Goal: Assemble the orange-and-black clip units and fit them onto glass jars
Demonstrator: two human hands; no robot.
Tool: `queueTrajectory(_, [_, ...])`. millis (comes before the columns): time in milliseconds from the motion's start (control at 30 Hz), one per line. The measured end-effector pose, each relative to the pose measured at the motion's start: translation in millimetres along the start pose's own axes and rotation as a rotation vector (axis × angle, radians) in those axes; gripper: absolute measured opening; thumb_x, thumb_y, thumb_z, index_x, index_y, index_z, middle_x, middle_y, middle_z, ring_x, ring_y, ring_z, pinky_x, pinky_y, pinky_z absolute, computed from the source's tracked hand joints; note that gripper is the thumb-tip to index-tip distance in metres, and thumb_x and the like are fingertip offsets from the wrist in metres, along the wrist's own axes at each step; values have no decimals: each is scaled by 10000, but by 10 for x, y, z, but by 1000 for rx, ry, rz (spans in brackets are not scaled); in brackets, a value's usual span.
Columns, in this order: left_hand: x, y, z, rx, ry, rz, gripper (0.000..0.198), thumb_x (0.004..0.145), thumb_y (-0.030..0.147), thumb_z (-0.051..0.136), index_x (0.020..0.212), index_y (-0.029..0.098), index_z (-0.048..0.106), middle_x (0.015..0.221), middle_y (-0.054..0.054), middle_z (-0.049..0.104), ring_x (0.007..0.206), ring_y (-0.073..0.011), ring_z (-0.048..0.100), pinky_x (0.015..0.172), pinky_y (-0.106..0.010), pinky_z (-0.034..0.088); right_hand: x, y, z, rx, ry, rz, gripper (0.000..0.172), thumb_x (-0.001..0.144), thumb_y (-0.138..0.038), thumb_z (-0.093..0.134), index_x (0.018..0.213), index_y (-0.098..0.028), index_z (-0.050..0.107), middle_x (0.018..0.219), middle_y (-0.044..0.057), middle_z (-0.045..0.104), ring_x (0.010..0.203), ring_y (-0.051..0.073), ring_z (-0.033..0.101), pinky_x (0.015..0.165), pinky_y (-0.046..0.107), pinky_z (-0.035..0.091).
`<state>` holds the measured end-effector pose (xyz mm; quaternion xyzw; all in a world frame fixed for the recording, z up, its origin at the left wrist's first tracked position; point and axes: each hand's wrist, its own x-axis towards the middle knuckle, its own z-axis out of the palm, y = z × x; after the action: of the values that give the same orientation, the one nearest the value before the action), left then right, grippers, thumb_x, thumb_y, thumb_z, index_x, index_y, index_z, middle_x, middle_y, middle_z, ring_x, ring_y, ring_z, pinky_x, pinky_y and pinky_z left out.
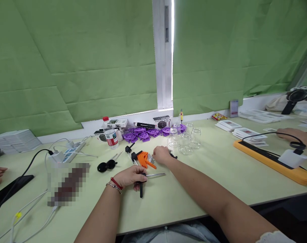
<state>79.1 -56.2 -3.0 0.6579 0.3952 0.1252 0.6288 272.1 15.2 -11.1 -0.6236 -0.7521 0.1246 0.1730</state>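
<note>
With the loose orange plastic pieces [142, 159] as datum, the left hand [133, 176] is closed around 1 black-handled, metal-shafted tool [141, 189] nearer the person, the right hand [161, 155] is at small silvery metal parts [150, 158] just right, hold indeterminable, and work is judged unfinished, parts lying unjoined.

The rod [156, 174] looks shiny metal, its handle [141, 190] and orange pieces [142, 158] smooth plastic.
</note>
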Motion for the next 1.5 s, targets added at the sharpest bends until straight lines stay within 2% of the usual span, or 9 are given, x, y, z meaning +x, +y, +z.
queueTrajectory(133, [-14, 43, 25, -7, 8, -8, 270, 689, 359, 672, 798, 148, 542, 530, 40, 547, 400, -99, 537, 410, -203, 427, -62, 6, -123, 102, 20, -18, 97, 758, -172, 606, 708, -161, 689, 812, 95, 701, 858, 227, 607, 853, 364, 371])
queueTrajectory(267, [-29, 66, 29, -17, 1, -10, 237, 696, 343, 647, 767, 146, 534, 542, 32, 550, 399, -100, 541, 416, -208, 431, -233, 93, -295, 261, 16, -40, 131, 794, -209, 554, 819, -176, 679, 815, 53, 692, 672, 136, 595, 639, 252, 432])
queueTrajectory(400, [-26, 40, 10, -46, 10, -10, 244, 688, 333, 647, 797, 147, 532, 556, 36, 543, 387, -95, 534, 405, -202, 425, -518, 272, -398, 803, -89, 52, 74, 739, -200, 601, 769, -139, 628, 669, 30, 641, 501, 82, 504, 491, 218, 411])
queueTrajectory(500, [-23, 11, -2, -71, 11, -4, 227, 688, 304, 627, 825, 152, 529, 560, 39, 540, 383, -96, 532, 397, -201, 424, -750, 417, -388, 1095, -202, 139, 93, 668, -180, 661, 717, -125, 604, 620, 25, 622, 508, 82, 511, 509, 228, 446])
queueTrajectory(600, [-28, 5, 2, -85, 21, 3, 187, 685, 266, 596, 818, 148, 536, 601, 20, 565, 402, -98, 540, 400, -205, 431, -915, 522, -296, 1232, -255, 223, 162, 609, -185, 711, 711, -123, 602, 614, 31, 631, 491, 83, 511, 500, 241, 451])
queueTrajectory(700, [-33, 21, 15, -84, 32, -7, 174, 673, 250, 588, 801, 140, 546, 622, 7, 575, 409, -99, 541, 395, -205, 425, -984, 563, -178, 1354, -255, 234, 233, 570, -195, 752, 734, -121, 605, 632, 31, 637, 496, 80, 520, 511, 243, 451])
queueTrajectory(1000, [-19, 69, 21, -69, 29, -50, 204, 674, 265, 585, 836, 150, 543, 618, 15, 574, 406, -99, 544, 383, -195, 418, -998, 534, -101, 1404, -250, 103, 339, 536, -286, 802, 749, -116, 601, 640, 24, 635, 527, 83, 520, 531, 248, 436])
queueTrajectory(1200, [-20, 66, 23, -73, 25, -42, 182, 674, 260, 562, 814, 146, 541, 640, -8, 599, 416, -105, 548, 377, -196, 417, -1028, 503, -124, 1321, -234, 72, 304, 560, -283, 776, 746, -116, 603, 591, -6, 598, 491, 69, 477, 494, 233, 410])
queueTrajectory(1500, [-18, 58, 32, -93, 33, -43, 173, 670, 249, 559, 807, 144, 542, 633, -9, 615, 408, -102, 550, 374, -192, 422, -990, 546, -48, 1277, -215, 24, 252, 625, -297, 726, 773, -129, 611, 680, 12, 618, 501, 66, 471, 486, 226, 404])
